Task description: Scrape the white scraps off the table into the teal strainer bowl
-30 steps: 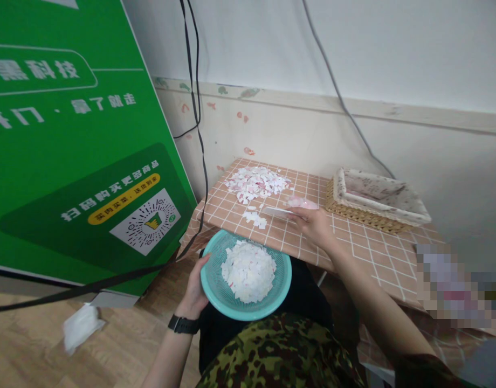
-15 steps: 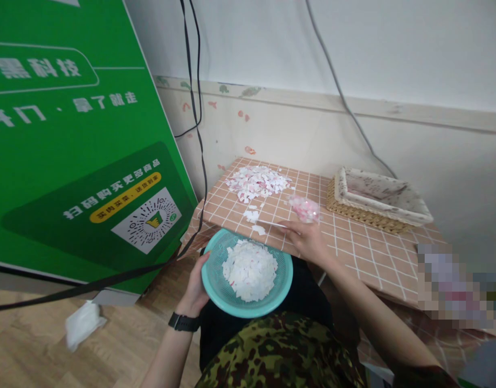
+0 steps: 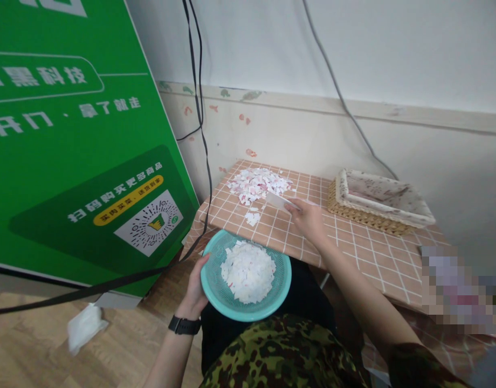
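My left hand (image 3: pixel 197 288), wearing a black wristwatch, grips the left rim of a turquoise plastic colander (image 3: pixel 213 296). A heap of white paper scraps (image 3: pixel 248 272) lies inside it, and the colander sits over my lap below the table edge. Pinched in my right hand (image 3: pixel 307 218) is a flat white card (image 3: pixel 277 201), held above the checked tablecloth. Beyond the card's tip is a pile of white and pinkish paper scraps (image 3: pixel 256 184). Several loose scraps (image 3: pixel 253 216) lie nearer the edge, left of the card.
A wicker basket (image 3: pixel 365 218) with a cloth lining stands at the table's right. A large green cabinet (image 3: pixel 90 140) rises on the left, with dark cables (image 3: pixel 203 156) hanging beside it. A white bag (image 3: pixel 85 326) lies on the wooden floor.
My right hand has moved slightly away from me, and the card has come up off the table edge. A loose scrap near the edge and the pinkish bundle by my hand no longer show.
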Available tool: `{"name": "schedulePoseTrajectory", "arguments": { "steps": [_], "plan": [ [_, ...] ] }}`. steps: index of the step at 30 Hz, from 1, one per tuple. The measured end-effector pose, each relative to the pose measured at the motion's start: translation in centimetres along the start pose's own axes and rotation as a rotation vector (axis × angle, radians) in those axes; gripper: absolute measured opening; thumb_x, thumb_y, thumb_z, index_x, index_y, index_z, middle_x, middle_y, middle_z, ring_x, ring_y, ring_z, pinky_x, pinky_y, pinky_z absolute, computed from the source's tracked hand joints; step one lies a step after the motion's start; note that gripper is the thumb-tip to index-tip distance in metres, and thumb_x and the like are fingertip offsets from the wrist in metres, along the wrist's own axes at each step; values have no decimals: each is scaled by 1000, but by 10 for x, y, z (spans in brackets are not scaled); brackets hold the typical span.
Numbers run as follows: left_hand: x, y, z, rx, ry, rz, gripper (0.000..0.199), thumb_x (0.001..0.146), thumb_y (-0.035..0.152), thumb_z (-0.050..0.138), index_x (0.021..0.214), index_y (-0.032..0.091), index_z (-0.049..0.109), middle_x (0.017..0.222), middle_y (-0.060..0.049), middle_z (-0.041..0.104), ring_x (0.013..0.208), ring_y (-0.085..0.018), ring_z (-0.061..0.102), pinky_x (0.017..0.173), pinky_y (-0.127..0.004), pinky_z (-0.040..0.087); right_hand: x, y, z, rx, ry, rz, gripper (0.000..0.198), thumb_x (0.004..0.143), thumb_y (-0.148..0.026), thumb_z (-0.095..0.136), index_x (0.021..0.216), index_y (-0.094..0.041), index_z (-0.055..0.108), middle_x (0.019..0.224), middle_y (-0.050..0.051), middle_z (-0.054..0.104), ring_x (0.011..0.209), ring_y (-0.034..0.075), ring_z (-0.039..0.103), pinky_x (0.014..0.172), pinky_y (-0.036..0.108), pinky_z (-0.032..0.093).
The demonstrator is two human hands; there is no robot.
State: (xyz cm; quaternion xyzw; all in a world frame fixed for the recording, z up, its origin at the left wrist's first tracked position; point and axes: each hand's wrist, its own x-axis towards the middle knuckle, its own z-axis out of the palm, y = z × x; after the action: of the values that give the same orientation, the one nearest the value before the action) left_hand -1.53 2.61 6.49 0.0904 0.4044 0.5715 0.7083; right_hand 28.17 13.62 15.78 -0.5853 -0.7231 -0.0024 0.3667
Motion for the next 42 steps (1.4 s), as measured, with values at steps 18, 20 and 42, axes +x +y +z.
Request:
{"name": "schedulePoseTrajectory", "arguments": {
  "steps": [18,20,42],
  "plan": [
    [2,0,-8,-6,1,8,30,74,27,63,99,11,67,91,-12,73,91,-30,66,83,-42,50,19,-10,17,219,-302,-229,22,87,-24,51,101,-23,68,93,4,72,82,19,65,74,31,47],
    [2,0,-8,-11,5,8,30,74,27,63,99,11,68,92,-12,73,92,-30,66,83,-41,50,12,-8,11,222,-327,-232,22,87,-23,51,99,-23,69,92,3,72,80,19,65,72,30,47],
    [2,-1,-7,-20,-1,5,32,75,28,62,102,12,67,90,-9,74,92,-29,66,87,-41,48,-36,-21,-9,251,-190,-186,21,87,-26,51,99,-23,68,92,4,72,75,18,67,68,30,50]
  ]
}}
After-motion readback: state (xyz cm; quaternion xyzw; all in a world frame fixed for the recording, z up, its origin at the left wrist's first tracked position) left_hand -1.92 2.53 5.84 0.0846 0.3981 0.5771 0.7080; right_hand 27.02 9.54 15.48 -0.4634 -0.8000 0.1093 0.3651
